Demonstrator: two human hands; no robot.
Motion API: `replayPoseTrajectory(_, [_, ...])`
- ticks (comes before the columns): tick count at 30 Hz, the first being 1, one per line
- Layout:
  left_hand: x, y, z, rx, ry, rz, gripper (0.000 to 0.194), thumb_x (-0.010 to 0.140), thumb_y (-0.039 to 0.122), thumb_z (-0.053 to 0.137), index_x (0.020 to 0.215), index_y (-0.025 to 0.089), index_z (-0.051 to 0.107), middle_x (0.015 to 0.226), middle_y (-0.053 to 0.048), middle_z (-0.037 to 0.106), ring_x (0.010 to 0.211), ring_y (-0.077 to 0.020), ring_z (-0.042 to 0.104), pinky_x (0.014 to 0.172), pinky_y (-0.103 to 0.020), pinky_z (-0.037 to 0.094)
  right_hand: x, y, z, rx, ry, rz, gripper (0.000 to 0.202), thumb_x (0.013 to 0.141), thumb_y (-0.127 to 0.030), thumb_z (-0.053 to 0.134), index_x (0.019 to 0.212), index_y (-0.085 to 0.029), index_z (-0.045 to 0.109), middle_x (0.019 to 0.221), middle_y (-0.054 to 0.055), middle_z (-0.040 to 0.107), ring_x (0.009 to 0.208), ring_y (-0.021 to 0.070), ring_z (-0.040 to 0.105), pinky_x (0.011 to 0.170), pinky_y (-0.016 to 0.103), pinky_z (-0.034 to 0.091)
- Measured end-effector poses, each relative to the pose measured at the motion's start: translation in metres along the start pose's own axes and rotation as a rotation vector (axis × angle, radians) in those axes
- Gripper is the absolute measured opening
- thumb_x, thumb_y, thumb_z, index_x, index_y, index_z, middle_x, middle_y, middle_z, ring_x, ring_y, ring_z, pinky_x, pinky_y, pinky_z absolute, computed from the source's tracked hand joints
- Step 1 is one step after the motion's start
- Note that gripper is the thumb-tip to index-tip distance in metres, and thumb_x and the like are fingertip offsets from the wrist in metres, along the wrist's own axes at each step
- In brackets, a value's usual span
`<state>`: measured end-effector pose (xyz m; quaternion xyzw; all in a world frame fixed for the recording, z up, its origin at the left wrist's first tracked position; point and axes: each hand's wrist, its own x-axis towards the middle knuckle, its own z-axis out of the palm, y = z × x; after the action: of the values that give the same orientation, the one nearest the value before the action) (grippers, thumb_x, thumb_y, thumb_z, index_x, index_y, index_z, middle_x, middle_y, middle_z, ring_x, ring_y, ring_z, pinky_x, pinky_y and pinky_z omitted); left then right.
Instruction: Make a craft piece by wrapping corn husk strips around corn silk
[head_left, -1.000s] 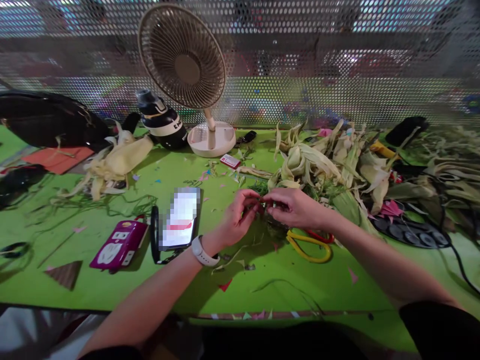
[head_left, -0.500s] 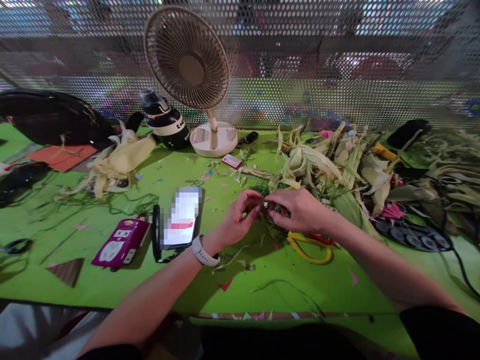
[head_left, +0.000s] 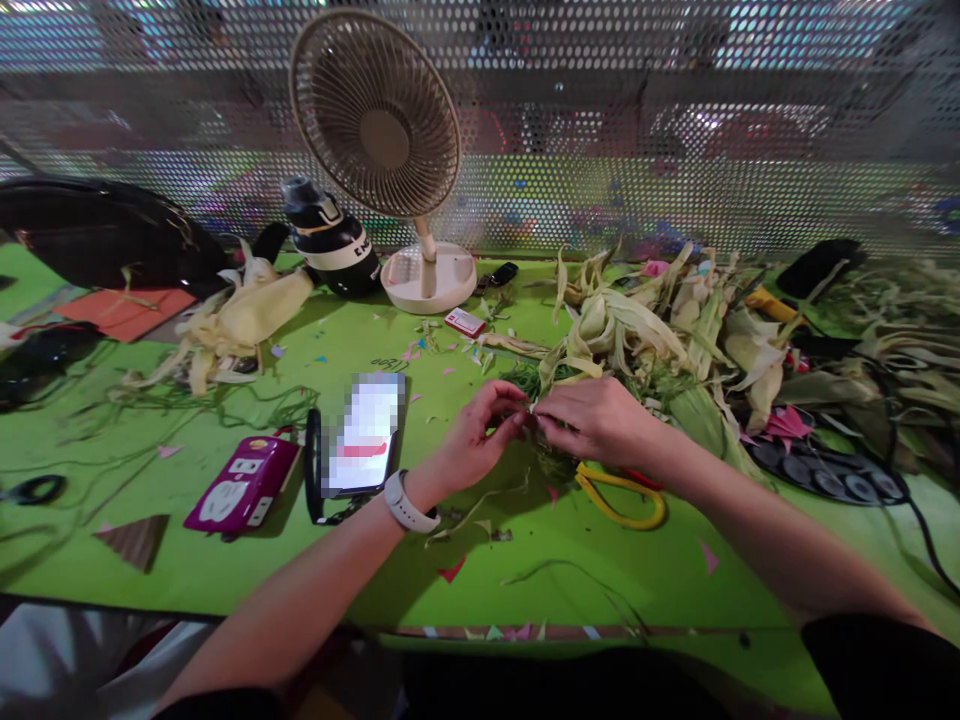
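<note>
My left hand point(head_left: 484, 432), with a pale watch band point(head_left: 409, 502) at the wrist, is closed in a pinch over the middle of the table. Fingertip to fingertip with it, my right hand point(head_left: 596, 418) pinches too. A tiny pale bit shows between them, too small to name. Dark green grass-like strands point(head_left: 529, 375) lie just behind the fingers, and more spread under the right hand. Scissors with yellow handles point(head_left: 622, 505) rest below my right palm, partly hidden by the forearm. Dry corn husks point(head_left: 622, 325) are heaped behind the right hand.
Left of my left wrist are a lit phone point(head_left: 367, 430) and a purple device point(head_left: 244, 485). A fan point(head_left: 429, 280) and a black bottle point(head_left: 334, 245) stand at the back. Another corn husk bunch point(head_left: 240, 310) lies left. Paper scraps litter the green table point(head_left: 480, 590); a cable point(head_left: 926, 530) runs right.
My right fingers have closed a little and drawn in against the left fingertips. My left hand has barely moved, and the table things stay where they were.
</note>
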<state>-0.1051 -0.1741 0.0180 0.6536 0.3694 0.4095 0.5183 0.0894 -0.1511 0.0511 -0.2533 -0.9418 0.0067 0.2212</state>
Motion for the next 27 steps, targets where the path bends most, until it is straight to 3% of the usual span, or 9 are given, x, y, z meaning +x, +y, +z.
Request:
replayPoseTrajectory(9, [0.0007, -0.0020, -0.0017, -0.043, -0.005, -0.028, 0.022, 0.085, 0.029, 0.059, 0.100, 0.018, 0.048, 0.088, -0.004, 0.060, 0.082, -0.0131, 0.060, 0.075, -0.028, 0.050, -0.0005, -0.0018, -0.0073, 0.021, -0.079, 0.107, 0.023, 0.083, -0.025, 0.050, 0.093, -0.011, 0.065, 0.076, 0.007, 0.069, 0.064, 0.0157, 0.059, 0.056, 0.026, 0.035])
replayPoseTrajectory(16, [0.0004, -0.0011, -0.0005, -0.004, -0.020, -0.004, 0.018, 0.086, 0.027, 0.056, 0.098, 0.018, 0.047, 0.090, -0.004, 0.060, 0.081, -0.0122, 0.060, 0.073, -0.026, 0.050, -0.0005, -0.0009, -0.0022, 0.006, -0.082, 0.007, 0.021, 0.087, -0.018, 0.046, 0.080, -0.014, 0.065, 0.068, 0.003, 0.067, 0.057, 0.0118, 0.053, 0.055, 0.026, 0.031])
replayPoseTrajectory(23, [0.0005, -0.0048, -0.0009, -0.012, -0.003, 0.003, 0.019, 0.085, 0.027, 0.057, 0.099, 0.018, 0.048, 0.089, -0.004, 0.060, 0.082, -0.0128, 0.060, 0.074, -0.026, 0.050, -0.0011, -0.0017, -0.0031, -0.009, -0.075, 0.061, 0.018, 0.083, -0.021, 0.049, 0.087, -0.013, 0.065, 0.072, 0.005, 0.069, 0.057, 0.0128, 0.053, 0.053, 0.026, 0.028])
replayPoseTrajectory(27, [-0.0005, -0.0025, -0.0006, 0.018, -0.002, 0.005, 0.018, 0.085, 0.026, 0.057, 0.099, 0.018, 0.048, 0.090, -0.004, 0.061, 0.083, -0.0130, 0.060, 0.075, -0.027, 0.050, -0.0006, -0.0029, -0.0033, -0.024, -0.094, 0.034, 0.018, 0.084, -0.019, 0.049, 0.077, -0.014, 0.064, 0.067, 0.003, 0.067, 0.054, 0.0114, 0.051, 0.053, 0.026, 0.026])
